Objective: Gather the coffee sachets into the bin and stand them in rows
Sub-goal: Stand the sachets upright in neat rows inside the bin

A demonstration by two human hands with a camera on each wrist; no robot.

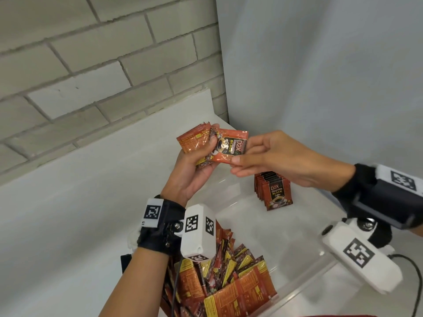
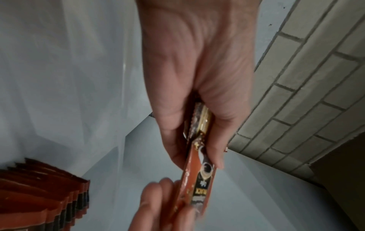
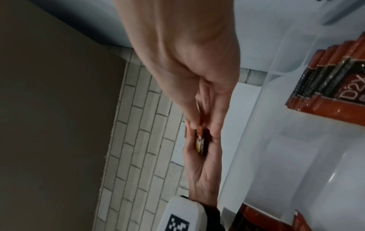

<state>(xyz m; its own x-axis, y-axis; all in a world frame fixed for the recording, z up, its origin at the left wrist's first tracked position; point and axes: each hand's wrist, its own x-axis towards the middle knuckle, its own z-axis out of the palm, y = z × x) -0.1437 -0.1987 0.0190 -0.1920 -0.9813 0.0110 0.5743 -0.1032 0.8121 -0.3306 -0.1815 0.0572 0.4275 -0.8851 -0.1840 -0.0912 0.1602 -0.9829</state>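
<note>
A grey brick wall point(image 1: 68, 72) is running along the far left behind the white table point(image 1: 68, 202). Above the table, the left hand point(image 1: 192, 170) is gripping a small stack of coffee sachets point(image 1: 194, 140), thumb curled over the front and fingers wrapped behind; the left wrist view is showing the stack point(image 2: 199, 121) edge-on, squeezed between thumb and fingers. Just to the right, the front sachet point(image 1: 229, 145) is sticking out of that stack, printed face up, and the right hand point(image 1: 274, 161) is pinching its right edge between thumb and fingertips, so both hands are holding it at once. Below the hands, the clear bin point(image 1: 309, 280) is sitting on the table. At its near left a loose pile of sachets point(image 1: 229, 282) is lying jumbled, partly hidden by the left wrist camera. Towards the bin's far right, a row of standing sachets point(image 1: 274, 191) is leaning slightly, faces towards the person, well apart from the pile
</note>
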